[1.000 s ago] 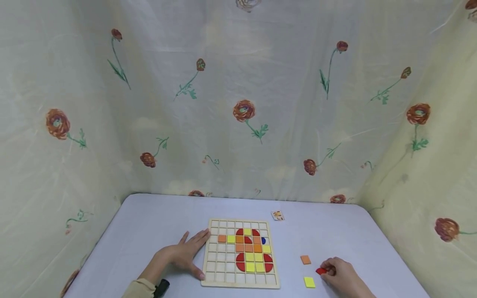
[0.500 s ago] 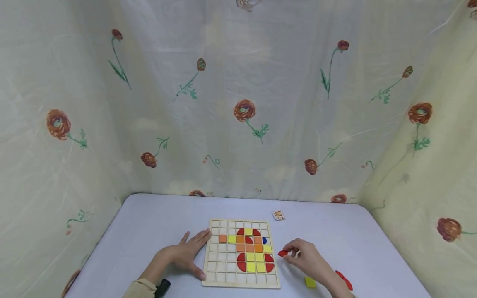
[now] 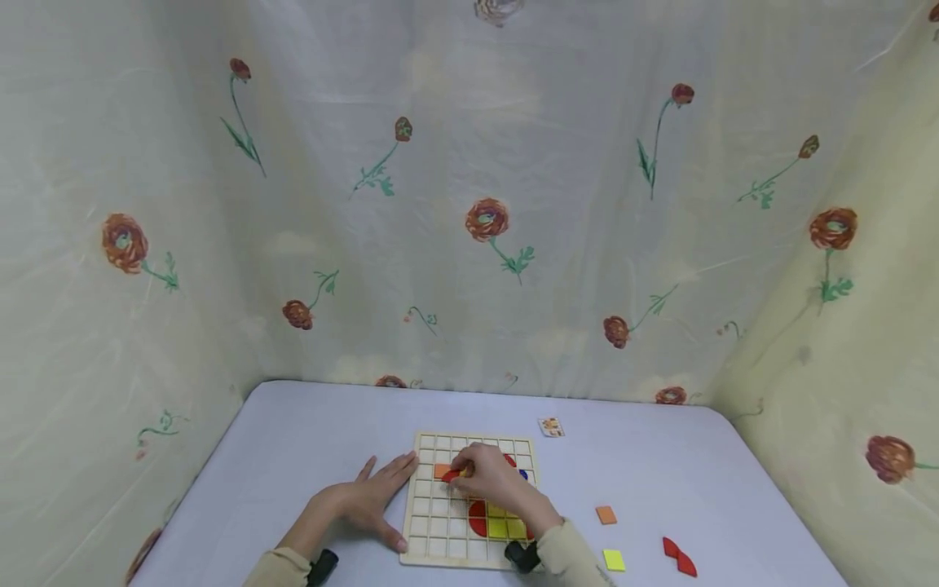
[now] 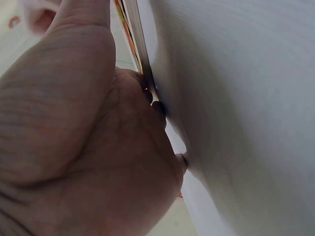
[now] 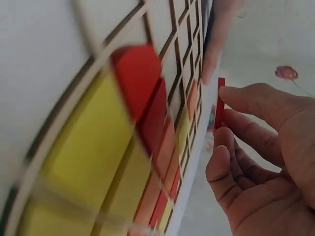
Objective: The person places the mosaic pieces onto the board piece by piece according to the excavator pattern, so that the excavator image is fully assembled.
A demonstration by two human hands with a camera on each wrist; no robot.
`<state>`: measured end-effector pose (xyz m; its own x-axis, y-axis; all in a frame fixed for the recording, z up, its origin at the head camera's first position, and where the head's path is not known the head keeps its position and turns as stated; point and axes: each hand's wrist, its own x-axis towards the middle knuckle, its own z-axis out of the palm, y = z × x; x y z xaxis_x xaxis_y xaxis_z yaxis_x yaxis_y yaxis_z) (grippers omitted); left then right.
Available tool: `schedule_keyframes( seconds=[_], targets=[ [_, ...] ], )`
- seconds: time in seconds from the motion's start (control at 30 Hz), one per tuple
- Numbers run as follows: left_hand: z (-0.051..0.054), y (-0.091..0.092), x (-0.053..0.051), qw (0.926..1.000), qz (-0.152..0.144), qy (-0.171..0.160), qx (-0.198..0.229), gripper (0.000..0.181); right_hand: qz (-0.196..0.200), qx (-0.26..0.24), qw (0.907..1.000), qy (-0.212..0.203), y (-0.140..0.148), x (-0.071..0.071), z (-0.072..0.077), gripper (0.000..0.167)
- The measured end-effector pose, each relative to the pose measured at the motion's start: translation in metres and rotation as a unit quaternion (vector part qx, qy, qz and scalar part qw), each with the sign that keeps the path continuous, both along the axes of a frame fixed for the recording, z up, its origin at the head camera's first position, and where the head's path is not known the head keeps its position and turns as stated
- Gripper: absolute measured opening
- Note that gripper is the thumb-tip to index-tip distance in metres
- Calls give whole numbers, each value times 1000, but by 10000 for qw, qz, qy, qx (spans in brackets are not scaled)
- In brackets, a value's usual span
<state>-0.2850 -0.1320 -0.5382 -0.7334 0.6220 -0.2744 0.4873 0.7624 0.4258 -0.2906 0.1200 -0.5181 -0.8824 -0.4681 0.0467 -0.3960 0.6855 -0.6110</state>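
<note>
A wooden grid board (image 3: 438,526) lies on the white table, partly filled with red, yellow and orange tiles. My left hand (image 3: 367,499) rests at its left side, fingers spread, with fingertips and thumb touching the edge. In the left wrist view the palm (image 4: 74,123) is close beside the board's rim (image 4: 139,39). Over the upper middle of the board, my right hand (image 3: 499,481) pinches a red quarter-round tile (image 3: 450,476) near an orange tile (image 3: 442,470). The right wrist view has this red tile (image 5: 221,103) between thumb and fingers, apart from the board. My right hand and forearm hide several tiles.
Right of the board lie a loose orange tile (image 3: 606,515), a yellow tile (image 3: 614,560) and two red quarter-round tiles (image 3: 686,564). A small printed card (image 3: 552,427) lies behind the board. Flowered curtains (image 3: 411,244) surround the table.
My right hand has carried the red tile leftward from the loose tiles at the right to above the board. The left hand stays at the board's edge.
</note>
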Motion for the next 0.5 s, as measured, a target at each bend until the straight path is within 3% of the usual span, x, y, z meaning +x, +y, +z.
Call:
schedule_keyframes(
  seconds=[0.2, 0.5],
  targets=[
    [-2, 0, -1, 10000, -16, 9, 0, 123, 60, 150, 9998, 105, -30, -15, -12, 19],
    [-5, -2, -4, 10000, 10, -58, -61, 125, 152, 259, 9995, -54, -41, -25, -17, 17]
  ],
)
